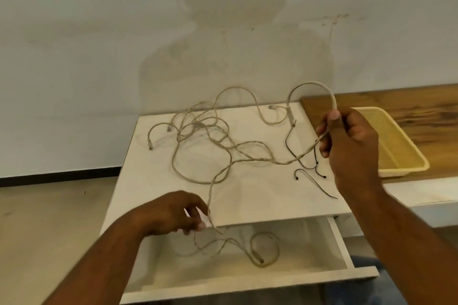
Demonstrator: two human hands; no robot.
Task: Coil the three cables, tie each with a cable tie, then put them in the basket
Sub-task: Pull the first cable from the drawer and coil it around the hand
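Note:
Beige cables lie tangled on the white cabinet top. My right hand grips one cable near its end, and that cable arches up over the hand and back down to the top. From there it runs down-left to my left hand, which pinches it at the cabinet's front edge. Its tail hangs into the open drawer in loose loops. Black cable ties lie on the top just left of my right hand. The yellow basket sits to the right on a wooden surface.
The drawer stands pulled out toward me below the cabinet top. A white wall rises directly behind the cabinet. The wooden counter extends to the right at the same height. Bare floor lies to the left.

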